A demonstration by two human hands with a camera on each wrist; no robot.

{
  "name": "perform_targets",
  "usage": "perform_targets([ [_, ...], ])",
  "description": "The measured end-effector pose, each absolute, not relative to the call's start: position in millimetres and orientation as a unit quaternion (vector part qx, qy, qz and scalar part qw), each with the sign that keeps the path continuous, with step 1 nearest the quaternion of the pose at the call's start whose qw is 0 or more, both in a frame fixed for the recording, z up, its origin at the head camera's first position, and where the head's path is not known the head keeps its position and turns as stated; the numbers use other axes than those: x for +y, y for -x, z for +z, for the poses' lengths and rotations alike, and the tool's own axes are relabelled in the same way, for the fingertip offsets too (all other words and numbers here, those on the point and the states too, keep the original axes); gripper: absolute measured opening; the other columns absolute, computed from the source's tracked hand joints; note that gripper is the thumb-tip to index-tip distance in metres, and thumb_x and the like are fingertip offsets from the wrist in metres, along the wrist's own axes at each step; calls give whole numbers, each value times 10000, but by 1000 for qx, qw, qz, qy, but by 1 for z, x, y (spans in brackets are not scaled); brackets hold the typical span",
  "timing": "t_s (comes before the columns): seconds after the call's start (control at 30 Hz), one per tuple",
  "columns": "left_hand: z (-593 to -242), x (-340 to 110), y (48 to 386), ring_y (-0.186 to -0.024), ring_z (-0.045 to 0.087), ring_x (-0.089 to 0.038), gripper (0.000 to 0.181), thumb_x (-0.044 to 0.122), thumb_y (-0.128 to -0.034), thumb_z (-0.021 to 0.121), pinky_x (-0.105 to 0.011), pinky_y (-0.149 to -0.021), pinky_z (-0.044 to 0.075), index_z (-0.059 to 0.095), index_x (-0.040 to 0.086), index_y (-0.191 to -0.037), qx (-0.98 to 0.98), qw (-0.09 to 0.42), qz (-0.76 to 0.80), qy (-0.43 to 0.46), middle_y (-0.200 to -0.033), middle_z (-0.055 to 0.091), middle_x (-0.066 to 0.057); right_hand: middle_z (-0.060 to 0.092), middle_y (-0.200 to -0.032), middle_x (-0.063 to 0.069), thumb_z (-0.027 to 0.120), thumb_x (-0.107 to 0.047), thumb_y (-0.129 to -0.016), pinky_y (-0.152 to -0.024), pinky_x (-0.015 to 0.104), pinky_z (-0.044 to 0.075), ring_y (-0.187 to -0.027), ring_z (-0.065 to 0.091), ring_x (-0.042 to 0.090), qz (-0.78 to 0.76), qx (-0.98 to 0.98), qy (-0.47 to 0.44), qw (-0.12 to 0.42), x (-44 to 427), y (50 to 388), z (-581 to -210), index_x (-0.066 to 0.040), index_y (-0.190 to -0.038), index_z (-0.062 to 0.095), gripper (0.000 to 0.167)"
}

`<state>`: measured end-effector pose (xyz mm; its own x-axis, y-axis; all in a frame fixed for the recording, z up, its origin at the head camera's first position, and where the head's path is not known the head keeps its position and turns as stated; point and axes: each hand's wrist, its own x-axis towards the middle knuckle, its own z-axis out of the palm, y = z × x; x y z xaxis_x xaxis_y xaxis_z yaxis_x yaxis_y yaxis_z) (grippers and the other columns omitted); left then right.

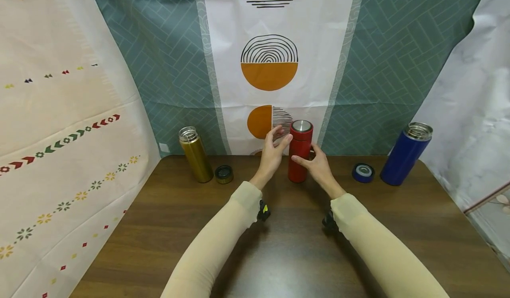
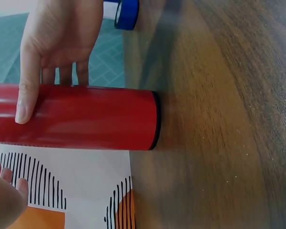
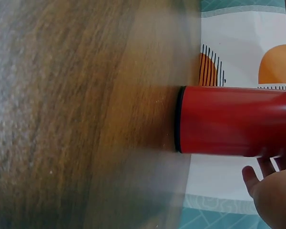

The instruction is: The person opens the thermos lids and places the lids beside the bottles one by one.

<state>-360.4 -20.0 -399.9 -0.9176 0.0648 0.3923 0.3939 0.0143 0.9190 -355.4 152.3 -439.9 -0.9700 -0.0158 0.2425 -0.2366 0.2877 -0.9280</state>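
A red thermos flask [image 1: 299, 149] with a silver-topped lid stands upright toward the back of the wooden table. My right hand [image 1: 320, 167] holds its body from the right, the thumb across the front and the other fingers behind. In the left wrist view that thumb [image 2: 28, 93] lies on the red surface. My left hand [image 1: 272, 154] is raised at the left of the lid, fingers loosely spread, with nothing in it. The left wrist view shows a gap between the left fingertips [image 2: 22, 185] and the flask [image 2: 100, 119].
On the left stand an uncapped gold thermos flask [image 1: 196, 156] and its lid [image 1: 224, 174]. At right are a blue lid [image 1: 363, 173] and an uncapped blue thermos flask [image 1: 405, 156]. A patterned cloth [image 1: 167, 67] hangs behind the table's back edge [image 1: 255, 156].
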Motion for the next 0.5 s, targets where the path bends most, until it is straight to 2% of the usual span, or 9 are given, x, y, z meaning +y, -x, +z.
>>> perform_targets([
  [0.37, -392, -24, 360, -1346, 508, -267, 592, 270, -1038, 656, -393, -1146, 430, 431, 76, -1549, -707, 117, -674, 179, -1484, 513, -117, 591, -1396, 255, 839, -273, -896, -1070, 582, 479, -1285, 562, 428, 600, -789, -80, 107, 150, 352, -437, 5, -1458, 498, 713],
  [0.5, -387, -29, 358, -1354, 497, -280, 597, 258, -1030, 658, -420, -1150, 415, 428, 54, -1542, -707, 119, -671, 190, -1488, 505, -153, 604, -1376, 243, 847, -273, -886, -1053, 580, 492, -1270, 573, 421, 605, -785, -85, 102, 150, 349, -435, 1, -1437, 518, 698],
])
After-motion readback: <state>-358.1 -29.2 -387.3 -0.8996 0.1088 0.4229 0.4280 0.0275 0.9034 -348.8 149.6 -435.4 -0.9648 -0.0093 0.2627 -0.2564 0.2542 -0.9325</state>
